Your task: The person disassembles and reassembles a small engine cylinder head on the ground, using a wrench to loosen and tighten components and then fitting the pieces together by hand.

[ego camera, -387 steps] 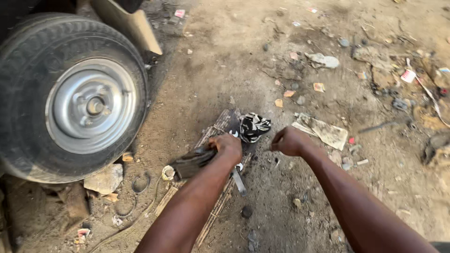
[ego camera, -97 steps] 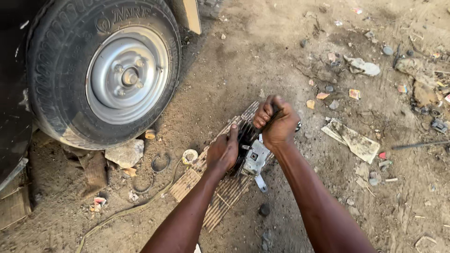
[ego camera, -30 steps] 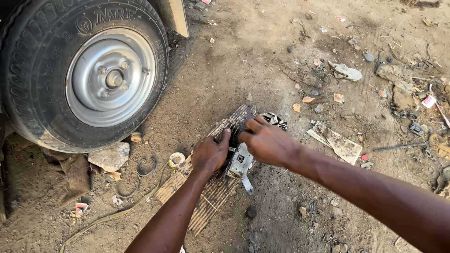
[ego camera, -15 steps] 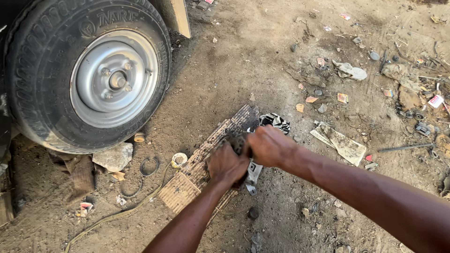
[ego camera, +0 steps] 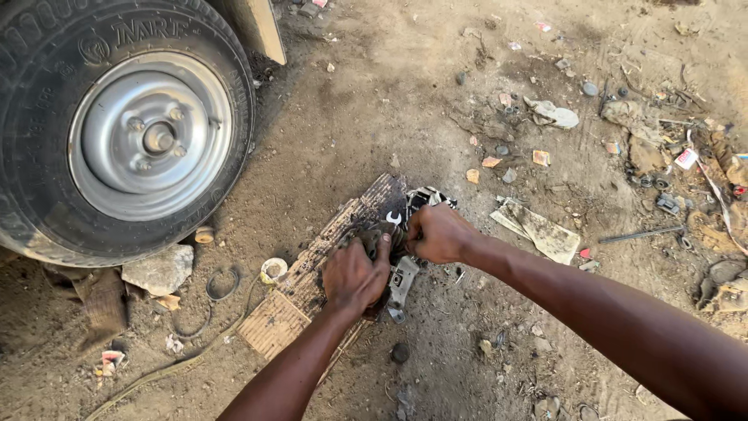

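Observation:
A greasy metal car part (ego camera: 399, 274) lies on a worn woven mat (ego camera: 312, 281) on the dirt. My left hand (ego camera: 354, 274) presses down on its dark left end and grips it. My right hand (ego camera: 436, 232) is closed around a spanner, whose open jaw (ego camera: 393, 219) shows just left of my fingers, set on the top of the part. A black and white rag (ego camera: 425, 196) lies behind my right hand. The part's middle is hidden under my hands.
A car wheel with a silver rim (ego camera: 148, 136) stands at the upper left, a stone (ego camera: 160, 269) wedged under the tyre. A small round cap (ego camera: 273, 270), a rubber ring (ego camera: 222, 284), a folded paper scrap (ego camera: 541, 230) and scattered litter lie on the dirt.
My left hand has slid from the mat's edge further onto the part. My right hand has stayed on the spanner, turning slightly. The view has shifted a little.

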